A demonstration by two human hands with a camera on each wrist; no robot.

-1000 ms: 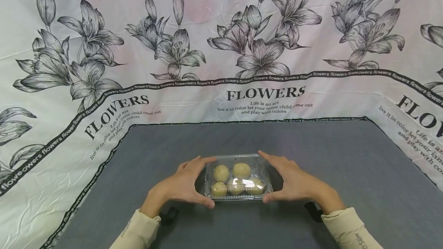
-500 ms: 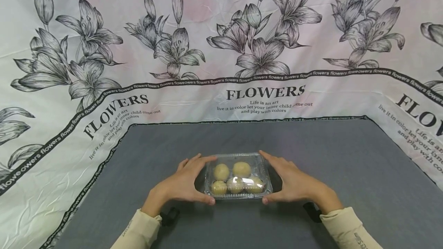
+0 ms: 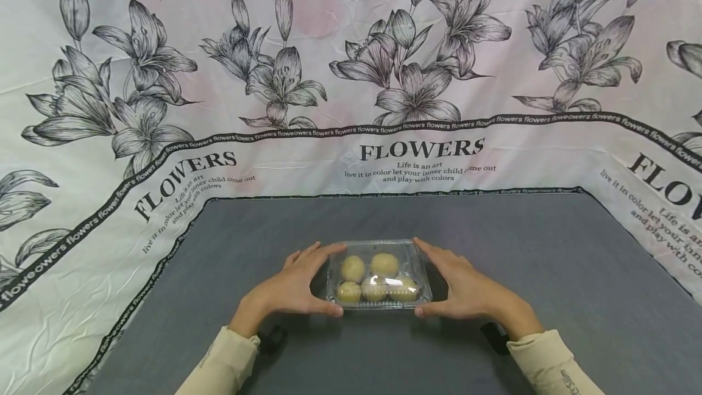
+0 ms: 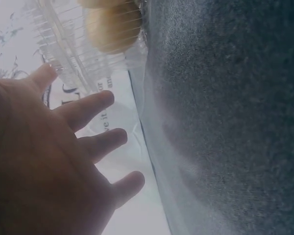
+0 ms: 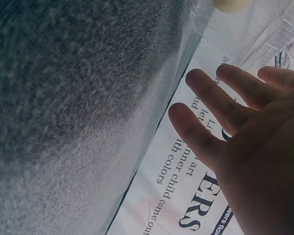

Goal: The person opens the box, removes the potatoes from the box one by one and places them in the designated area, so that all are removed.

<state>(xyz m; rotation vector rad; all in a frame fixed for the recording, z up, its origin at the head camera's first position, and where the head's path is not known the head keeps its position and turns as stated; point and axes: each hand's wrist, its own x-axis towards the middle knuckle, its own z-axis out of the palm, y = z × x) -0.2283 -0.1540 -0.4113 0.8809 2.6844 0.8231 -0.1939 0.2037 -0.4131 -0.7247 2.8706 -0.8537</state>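
In the head view a clear plastic clamshell box [image 3: 378, 251] sits in the middle, lid down, long side towards me. Inside lie several round pale-yellow pieces [image 3: 384, 265]; their exact kind cannot be told. My left hand [image 3: 293, 282] holds the box's left side, thumb at the near corner and index finger at the far one. The right hand [image 3: 466, 282] grips the right side the same way. Both wrist views show the other fingers spread fairly straight below the box. Whether the box touches the table cannot be told.
A grey table surface [image 3: 263, 224] surrounds the box. Behind and along its sides hangs a white cloth [image 3: 307, 169] with printed lilies and lettering. Dark wrist devices [image 3: 495, 337] show beneath both wrists.
The box and both hands have shifted slightly up in the head view over the last second, and its near edge has risen most. The grasp looks the same.
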